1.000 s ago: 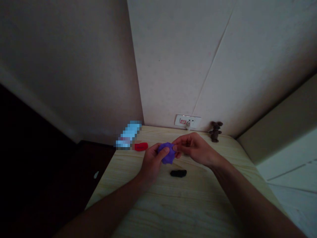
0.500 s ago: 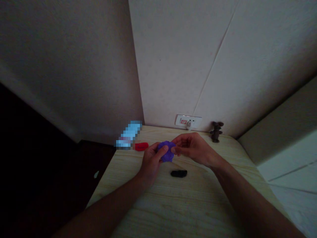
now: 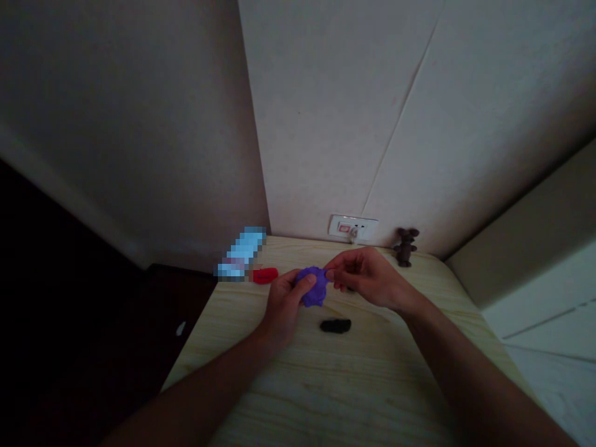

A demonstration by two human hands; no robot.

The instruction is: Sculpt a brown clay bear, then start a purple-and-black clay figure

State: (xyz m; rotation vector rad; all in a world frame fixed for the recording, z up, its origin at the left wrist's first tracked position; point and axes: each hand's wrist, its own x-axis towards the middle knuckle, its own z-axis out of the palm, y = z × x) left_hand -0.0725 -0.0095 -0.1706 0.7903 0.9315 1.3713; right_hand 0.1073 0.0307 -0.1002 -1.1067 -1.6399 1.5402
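A flattened, uneven lump of purple modelling clay (image 3: 315,293) is held above the table. My left hand (image 3: 285,304) grips it from the left, thumb lying across its face and fingers hidden behind. At its upper right edge, my right hand (image 3: 363,276) pinches a small bit of the clay between thumb and forefinger, which looks drawn out from the lump. A dark, elongated piece (image 3: 336,326) that looks like black clay lies on the table just below the hands. Left of my left hand rests a red piece (image 3: 265,275).
A brown bear-like figure (image 3: 406,247) stands at the back right of the wooden table (image 3: 307,385). A blurred-out bright phone-like screen (image 3: 243,253) is at the back left corner. A wall socket (image 3: 352,228) with something plugged in sits behind. A pale cabinet (image 3: 535,273) stands on the right.
My right thumb has moved from the face of the purple clay to its upper right edge, where a small bit is now pinched outward. My left hand keeps its hold.
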